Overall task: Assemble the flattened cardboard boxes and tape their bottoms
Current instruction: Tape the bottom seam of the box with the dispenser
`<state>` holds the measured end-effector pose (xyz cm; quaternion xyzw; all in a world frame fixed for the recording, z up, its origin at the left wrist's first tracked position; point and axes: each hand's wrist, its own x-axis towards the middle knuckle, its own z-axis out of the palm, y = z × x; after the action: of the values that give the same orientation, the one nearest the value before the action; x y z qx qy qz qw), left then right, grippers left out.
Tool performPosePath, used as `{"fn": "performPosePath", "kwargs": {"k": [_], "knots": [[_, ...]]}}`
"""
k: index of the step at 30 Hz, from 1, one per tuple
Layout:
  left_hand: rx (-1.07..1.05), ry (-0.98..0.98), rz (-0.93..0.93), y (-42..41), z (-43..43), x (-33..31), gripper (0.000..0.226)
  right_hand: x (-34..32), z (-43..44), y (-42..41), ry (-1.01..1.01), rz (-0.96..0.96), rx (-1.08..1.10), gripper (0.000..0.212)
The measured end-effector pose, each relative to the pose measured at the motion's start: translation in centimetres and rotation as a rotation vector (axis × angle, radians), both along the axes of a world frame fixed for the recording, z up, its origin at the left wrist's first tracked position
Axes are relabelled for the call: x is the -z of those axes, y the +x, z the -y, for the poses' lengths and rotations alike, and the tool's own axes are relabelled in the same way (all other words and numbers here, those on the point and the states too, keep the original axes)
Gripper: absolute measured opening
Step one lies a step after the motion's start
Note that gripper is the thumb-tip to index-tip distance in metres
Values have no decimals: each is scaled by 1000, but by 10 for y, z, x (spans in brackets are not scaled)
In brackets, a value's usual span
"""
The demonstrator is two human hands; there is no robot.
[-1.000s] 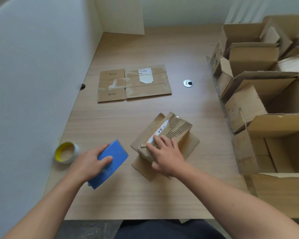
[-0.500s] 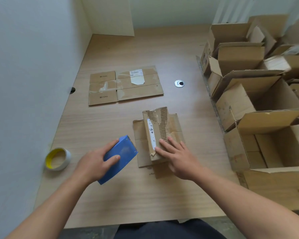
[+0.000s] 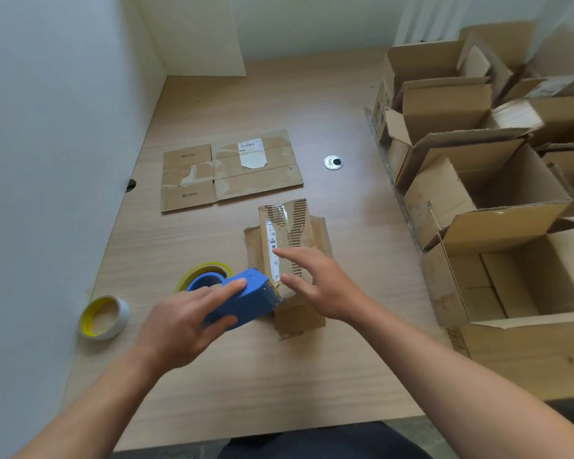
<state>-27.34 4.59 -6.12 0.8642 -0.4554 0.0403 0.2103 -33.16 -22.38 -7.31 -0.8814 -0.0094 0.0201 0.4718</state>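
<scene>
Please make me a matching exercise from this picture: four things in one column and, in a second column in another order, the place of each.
Things:
1 tape dispenser
2 spare tape roll
3 flattened box
4 assembled boxes

Places:
A beside the wall
B on the right side of the table
C in the left hand
D lying beyond the small worn box

Pairs: 1-C; 2-A; 3-D; 4-B

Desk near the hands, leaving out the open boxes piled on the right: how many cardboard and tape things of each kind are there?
Flattened cardboard box: 1
Small assembled box: 1
Blue tape dispenser: 1
Tape rolls: 2, the loose roll and the roll on the dispenser
Total: 5
</scene>
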Motion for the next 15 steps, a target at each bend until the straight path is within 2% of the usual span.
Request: {"fn": "performPosePath", "kwargs": {"k": [3,6,11,13,15], "knots": [[65,10,97,-1,1,-2,47,-3,3,1,63,-83,-84,50],[115,28,185,-1,3,-6,44,-2,5,1,106,-79,-103,50],[162,57,233,-3,8,-11,41,-5,8,1,233,-37,16,77],[174,55,235,-4,8,-12,41,-8,8,3,205,-47,4,67],[179,44,224,-4,9,-14,42,-9,8,5,163,-32,3,32]]}}
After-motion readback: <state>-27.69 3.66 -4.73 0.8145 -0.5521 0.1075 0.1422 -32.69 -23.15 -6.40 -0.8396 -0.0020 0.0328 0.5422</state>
